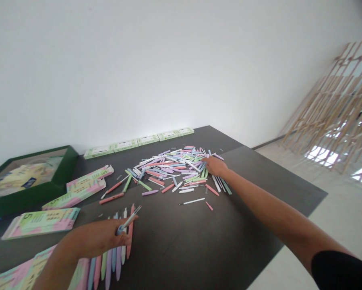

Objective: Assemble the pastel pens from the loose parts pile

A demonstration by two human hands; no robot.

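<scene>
While the left hand (pixel 111 233) pinches a slim pen piece (pixel 133 214), clear-tipped with a light-blue end, between thumb and fingers, the right hand (pixel 216 166) reaches to the right edge of a heap of pastel pens (pixel 168 164); whether its fingers grip one, I cannot tell. The heap lies mid-table on the dark tabletop (pixel 174 245), with a white refill (pixel 193 201) and a short pink piece (pixel 209 206) just in front. Under and beside the left hand, pens lie side by side in a row (pixel 108 264). To the left, a pastel pen packet (pixel 44 221) bears a large "5"; two overlapping packets (pixel 87 178) behind it carry the same numeral, their smaller print illegible. Inside a dark green box (pixel 60 175), yellow packaging (pixel 19 177) shows a dark-blue label (pixel 29 183), its lettering too blurred to read.
</scene>
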